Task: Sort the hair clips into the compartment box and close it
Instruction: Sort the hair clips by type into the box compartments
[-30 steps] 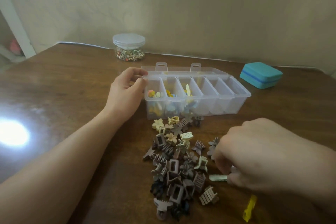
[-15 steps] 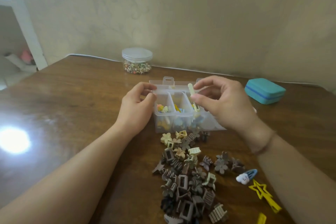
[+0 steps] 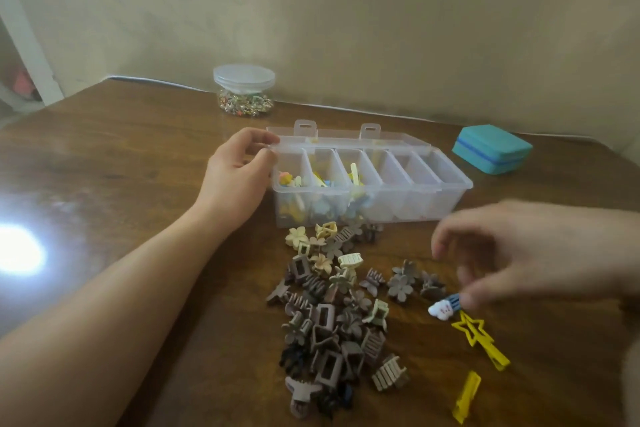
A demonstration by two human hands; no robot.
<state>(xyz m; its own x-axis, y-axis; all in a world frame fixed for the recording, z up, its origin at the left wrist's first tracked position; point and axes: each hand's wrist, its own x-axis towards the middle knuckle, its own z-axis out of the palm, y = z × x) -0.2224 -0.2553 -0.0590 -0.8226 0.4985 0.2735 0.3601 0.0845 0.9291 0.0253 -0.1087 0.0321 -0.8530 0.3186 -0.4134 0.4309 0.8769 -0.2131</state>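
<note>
Now, here is what I read from my head camera.

Box: the clear plastic compartment box (image 3: 370, 184) sits open on the dark wooden counter (image 3: 121, 156), long axis running left to right and angling slightly away on the right. I count six narrow compartments side by side; the three on the left hold small coloured clips, the three on the right look bare. Its lid (image 3: 346, 139) lies folded back behind, two latch tabs sticking up.

Left hand: my left hand (image 3: 235, 180) holds the box's left end, thumb and fingers curled round the near-left corner of the rim.

Right hand: my right hand (image 3: 526, 253) is blurred, low over the counter to the right of the pile. Its grip pinches the blue striped end of a snap clip (image 3: 446, 307) between thumb and fingertip; the clip's white cloud-shaped end points left and toward me.

Pile: the claw clips (image 3: 332, 305), matte plastic in brown, grey, beige and cream, lie heaped just in front of the box, some flower-shaped, some rectangular frames, some ribbed.

Yellow clips: a flat star-shaped clip (image 3: 476, 336) lies just beside the cloud clip, its tail pointing toward me and right; a plain yellow clip (image 3: 467, 395) lies nearer me.

Behind: a round clear jar (image 3: 244, 90) of tiny beads and a teal rounded case (image 3: 491, 149).
</note>
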